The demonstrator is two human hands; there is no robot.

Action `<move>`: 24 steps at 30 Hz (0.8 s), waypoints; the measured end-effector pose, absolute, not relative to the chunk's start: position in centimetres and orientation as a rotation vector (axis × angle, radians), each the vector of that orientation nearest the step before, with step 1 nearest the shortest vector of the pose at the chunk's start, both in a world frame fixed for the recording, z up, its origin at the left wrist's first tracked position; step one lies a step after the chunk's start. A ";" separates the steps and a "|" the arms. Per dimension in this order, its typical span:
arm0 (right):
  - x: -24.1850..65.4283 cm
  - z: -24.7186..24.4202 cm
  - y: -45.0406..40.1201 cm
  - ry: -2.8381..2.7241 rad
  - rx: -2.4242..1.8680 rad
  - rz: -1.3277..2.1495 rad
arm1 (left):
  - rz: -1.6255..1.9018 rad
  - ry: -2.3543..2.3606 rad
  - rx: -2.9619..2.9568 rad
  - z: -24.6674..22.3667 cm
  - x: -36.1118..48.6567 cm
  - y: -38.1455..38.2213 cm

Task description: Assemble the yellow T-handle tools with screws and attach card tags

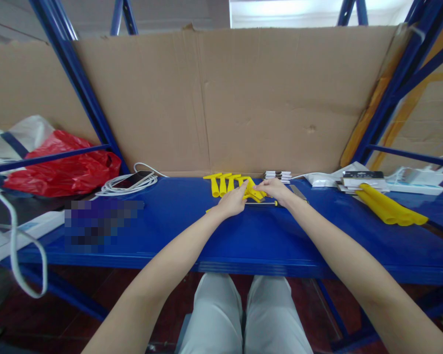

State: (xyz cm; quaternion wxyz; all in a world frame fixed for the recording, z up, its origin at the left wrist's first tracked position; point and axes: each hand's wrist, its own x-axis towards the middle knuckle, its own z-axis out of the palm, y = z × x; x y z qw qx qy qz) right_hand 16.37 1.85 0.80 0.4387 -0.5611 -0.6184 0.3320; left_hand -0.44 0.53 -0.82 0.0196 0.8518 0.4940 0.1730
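Note:
Close together near the back of the blue table, both hands work at a yellow plastic part (256, 194). My left hand (233, 200) is closed on its left side. The fingers of my right hand (273, 189) pinch its right side, with the fingertips partly hidden. Just left of them, several yellow T-shaped pieces with hollow round stems (222, 186) stand in a row. A thin rod with a yellow end (263, 203) lies in front of the hands. Beside my right wrist is a flat grey piece (298, 192).
Small white-and-black boxes (277, 176) sit by the cardboard backboard (243, 98). Yellow tubes (391, 206) lie at right, near a white power strip (415, 187). On the left are a coiled white cable (127, 189), a phone (137, 178) and a red plastic bag (66, 164).

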 end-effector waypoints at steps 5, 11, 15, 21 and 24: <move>16.2 0.6 1.8 -1.529 -1.433 0.782 | 0.554 1.507 2.654 -0.9 -0.5 0.7; 16.3 0.6 2.0 -1.540 -1.450 0.736 | 0.575 1.496 2.650 -1.0 -0.5 0.9; 16.1 0.4 2.0 -1.534 -1.453 0.660 | 0.580 1.480 2.656 -1.1 -0.6 0.9; 16.2 0.3 2.4 -1.501 -1.408 0.631 | 0.632 1.420 2.695 -1.1 -0.7 0.9; 17.8 0.6 3.1 -1.457 -1.359 0.638 | 0.682 1.350 2.724 -1.1 -0.7 1.0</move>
